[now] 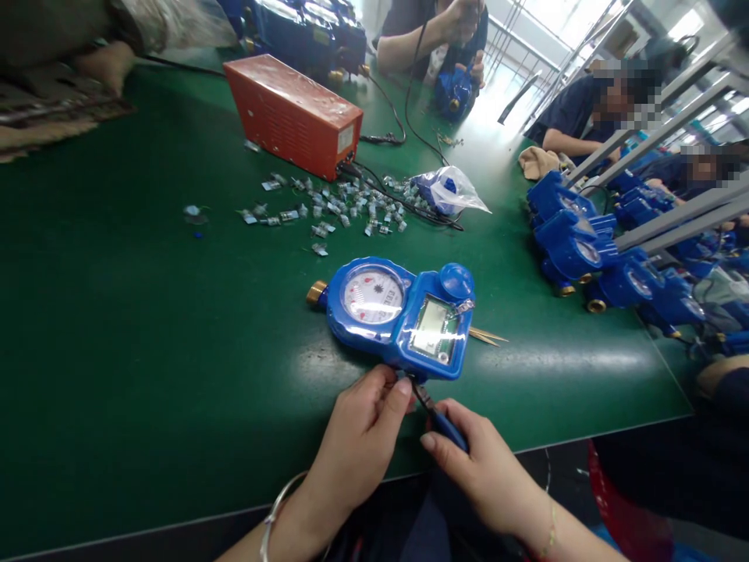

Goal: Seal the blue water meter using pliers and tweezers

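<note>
A blue water meter (403,365) lies on the green table with its round dial and small display facing up. A brass fitting (317,293) sticks out at its left end. My right hand (483,460) is closed round the blue handles of a pair of pliers (445,429), whose jaws reach the meter's near edge below the display. Right beside those jaws, my left hand (366,437) is closed, thumb and fingers pinched against the meter's near edge. Whatever it pinches is hidden by the fingers.
Beyond the meter stands an orange box (292,113) with cables. Many small clear seals (333,207) lie scattered before it, near a plastic bag (450,191). Thin wooden sticks (488,336) lie right of the meter. More blue meters (576,234) crowd the right, where co-workers sit.
</note>
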A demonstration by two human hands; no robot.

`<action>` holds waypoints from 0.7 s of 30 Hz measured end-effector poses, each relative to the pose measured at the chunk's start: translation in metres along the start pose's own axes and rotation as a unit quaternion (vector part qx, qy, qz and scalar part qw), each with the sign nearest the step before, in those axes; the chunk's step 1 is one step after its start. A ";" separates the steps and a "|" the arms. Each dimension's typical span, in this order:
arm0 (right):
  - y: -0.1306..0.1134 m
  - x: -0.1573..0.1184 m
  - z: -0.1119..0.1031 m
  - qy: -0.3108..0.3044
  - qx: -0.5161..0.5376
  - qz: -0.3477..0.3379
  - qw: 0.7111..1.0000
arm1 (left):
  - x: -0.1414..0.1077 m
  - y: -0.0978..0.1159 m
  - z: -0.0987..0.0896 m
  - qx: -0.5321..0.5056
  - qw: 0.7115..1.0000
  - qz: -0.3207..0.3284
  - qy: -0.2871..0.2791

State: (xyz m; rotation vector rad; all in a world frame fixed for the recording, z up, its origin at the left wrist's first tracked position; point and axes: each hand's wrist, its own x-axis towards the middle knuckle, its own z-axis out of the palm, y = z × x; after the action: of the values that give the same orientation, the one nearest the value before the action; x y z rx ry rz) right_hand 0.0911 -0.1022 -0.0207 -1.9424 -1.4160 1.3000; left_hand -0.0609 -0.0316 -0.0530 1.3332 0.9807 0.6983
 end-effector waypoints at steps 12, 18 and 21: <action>0.008 -0.021 -0.016 0.121 0.126 -0.081 0.981 | 0.003 -0.001 0.002 -0.012 0.999 -0.035 0.003; 0.009 0.044 -0.025 0.314 0.180 -0.156 0.919 | 0.005 0.002 -0.003 0.040 0.998 -0.038 -0.015; 0.005 0.076 -0.021 0.316 0.175 -0.165 0.918 | 0.002 0.005 -0.004 0.070 0.997 -0.028 -0.017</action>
State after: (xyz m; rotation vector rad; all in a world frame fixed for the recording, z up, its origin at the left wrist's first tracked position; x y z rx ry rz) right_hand 0.1156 -0.0319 -0.0480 -1.5813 -1.0309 0.6227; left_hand -0.0632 -0.0270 -0.0481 1.4300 1.0520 0.5716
